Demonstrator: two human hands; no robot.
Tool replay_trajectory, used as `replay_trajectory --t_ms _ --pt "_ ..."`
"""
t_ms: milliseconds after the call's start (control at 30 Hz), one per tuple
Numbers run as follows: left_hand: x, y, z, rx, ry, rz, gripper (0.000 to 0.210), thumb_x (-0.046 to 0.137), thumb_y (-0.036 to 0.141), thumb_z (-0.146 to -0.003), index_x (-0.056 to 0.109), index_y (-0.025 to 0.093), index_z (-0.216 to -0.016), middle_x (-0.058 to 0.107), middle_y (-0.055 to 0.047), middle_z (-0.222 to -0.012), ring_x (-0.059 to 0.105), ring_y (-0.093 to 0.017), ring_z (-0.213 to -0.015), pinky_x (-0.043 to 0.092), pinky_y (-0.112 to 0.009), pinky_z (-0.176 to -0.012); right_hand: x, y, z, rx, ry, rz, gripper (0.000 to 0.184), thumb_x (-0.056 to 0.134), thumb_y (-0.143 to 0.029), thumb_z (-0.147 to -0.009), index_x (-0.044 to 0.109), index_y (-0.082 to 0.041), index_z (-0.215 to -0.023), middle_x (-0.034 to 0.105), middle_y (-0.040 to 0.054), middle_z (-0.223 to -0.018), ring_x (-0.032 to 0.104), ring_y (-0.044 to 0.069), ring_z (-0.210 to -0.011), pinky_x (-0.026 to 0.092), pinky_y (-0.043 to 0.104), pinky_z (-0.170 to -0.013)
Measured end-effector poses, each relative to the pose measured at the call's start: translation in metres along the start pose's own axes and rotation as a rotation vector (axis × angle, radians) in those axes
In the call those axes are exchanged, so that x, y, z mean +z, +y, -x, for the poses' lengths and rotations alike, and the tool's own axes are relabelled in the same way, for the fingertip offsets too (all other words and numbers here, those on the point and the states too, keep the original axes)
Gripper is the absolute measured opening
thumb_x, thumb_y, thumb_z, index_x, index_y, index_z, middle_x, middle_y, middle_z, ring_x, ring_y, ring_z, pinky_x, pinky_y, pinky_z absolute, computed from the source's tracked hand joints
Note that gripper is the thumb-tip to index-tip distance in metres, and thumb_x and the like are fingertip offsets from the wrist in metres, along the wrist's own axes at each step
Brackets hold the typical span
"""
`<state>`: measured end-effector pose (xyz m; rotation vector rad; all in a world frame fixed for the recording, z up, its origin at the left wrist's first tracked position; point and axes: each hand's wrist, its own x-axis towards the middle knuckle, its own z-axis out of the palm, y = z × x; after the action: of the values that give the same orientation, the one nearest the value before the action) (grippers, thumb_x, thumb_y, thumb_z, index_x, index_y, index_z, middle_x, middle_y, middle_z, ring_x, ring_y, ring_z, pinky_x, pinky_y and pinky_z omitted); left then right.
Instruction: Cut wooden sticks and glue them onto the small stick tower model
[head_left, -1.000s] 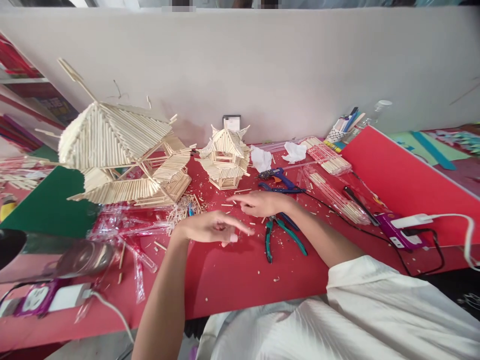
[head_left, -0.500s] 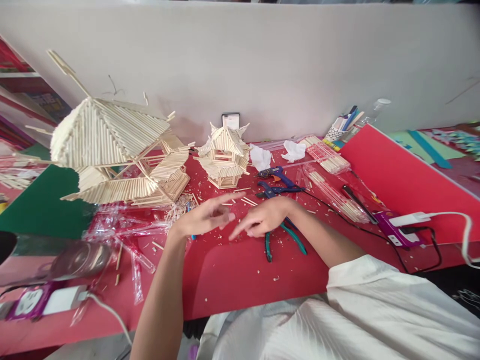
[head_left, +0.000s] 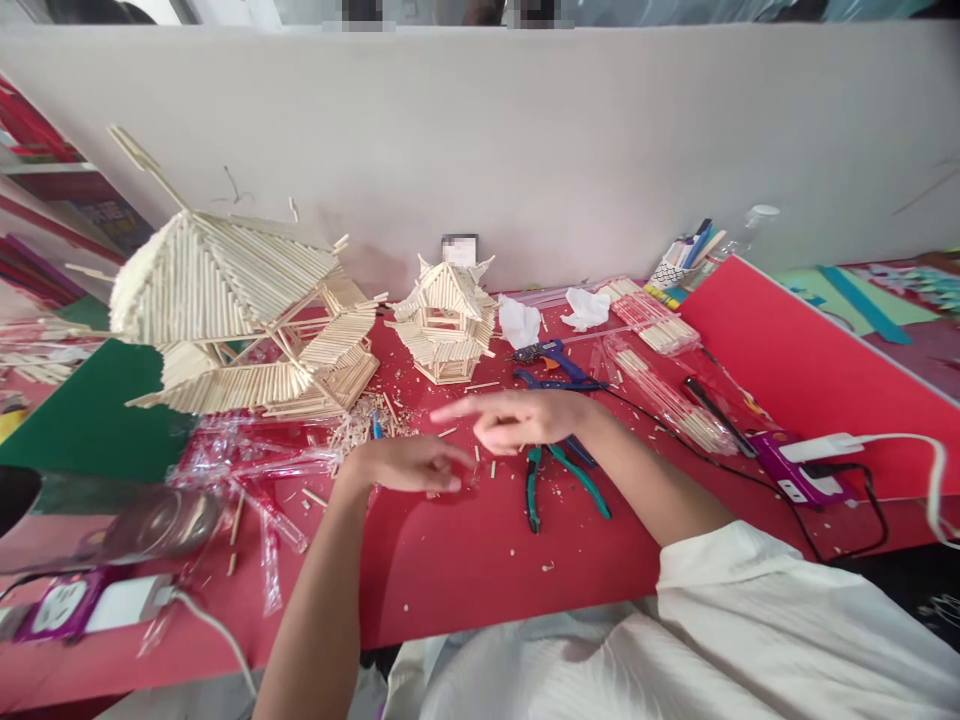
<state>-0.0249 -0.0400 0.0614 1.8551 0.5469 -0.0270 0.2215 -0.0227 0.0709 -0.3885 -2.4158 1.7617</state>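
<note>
My left hand hovers above the red table, fingers stretched forward and slightly bent, nothing seen in it. To its right and a bit farther off is my right hand, index finger pointing left and the other fingers curled; no object shows in it. Green-handled pliers lie just below my right wrist. A blue glue gun rests behind that hand. Beyond my hands stands a small stick-built pavilion with tiered roofs. A larger stick pavilion stands at the left.
Wood scraps and clear plastic wrappers litter the left side. Bagged sticks lie at the right, beside a tilted red board. Tissues lie near the wall. Purple power strips with cables sit near the edges.
My right hand has risen away from me, its index finger now pointing left instead of down. My left hand has drawn slightly nearer, its fingers lower. The view has tilted up slightly.
</note>
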Motion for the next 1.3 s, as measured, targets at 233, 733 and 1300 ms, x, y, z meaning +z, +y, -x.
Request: replay_trajectory --t_ms 233,733,1300 --pt "-0.002 -0.003 0.005 0.06 0.345 0.077 0.053 0.057 0.029 -0.095 0.051 0.018 -0.147 0.058 0.004 -0.064 0.045 -0.01 -0.054 0.037 -0.022 -0.052 0.001 0.004 0.0 0.147 -0.389 0.096 0.05 0.048 -0.019 -0.1 0.052 -0.016 -0.15 0.059 -0.0017 -0.069 0.054 0.012 -0.064 0.042 0.024 -0.067" --pt "0.0 -0.006 -0.001 -0.163 0.191 -0.131 0.039 0.055 0.025 -0.092 0.068 0.018 -0.128 0.065 0.001 -0.068 0.056 -0.013 -0.061 0.039 -0.023 -0.055 0.002 -0.001 0.002 -0.113 -0.13 -0.123 0.057 0.044 -0.03 -0.105 0.034 -0.014 -0.16 0.049 -0.0057 -0.064 0.047 0.012 -0.059 0.043 0.025 -0.065" --pt "-0.001 -0.004 -0.006 0.197 0.525 -0.011 0.047 0.067 0.027 -0.091 0.06 0.019 -0.136 0.07 -0.011 -0.121 0.068 -0.019 -0.101 0.056 -0.033 -0.086 0.0 0.009 -0.002 -0.003 0.008 -0.066 0.056 0.047 -0.023 -0.105 0.034 -0.018 -0.16 0.056 -0.0032 -0.072 0.055 0.012 -0.068 0.047 0.027 -0.072"
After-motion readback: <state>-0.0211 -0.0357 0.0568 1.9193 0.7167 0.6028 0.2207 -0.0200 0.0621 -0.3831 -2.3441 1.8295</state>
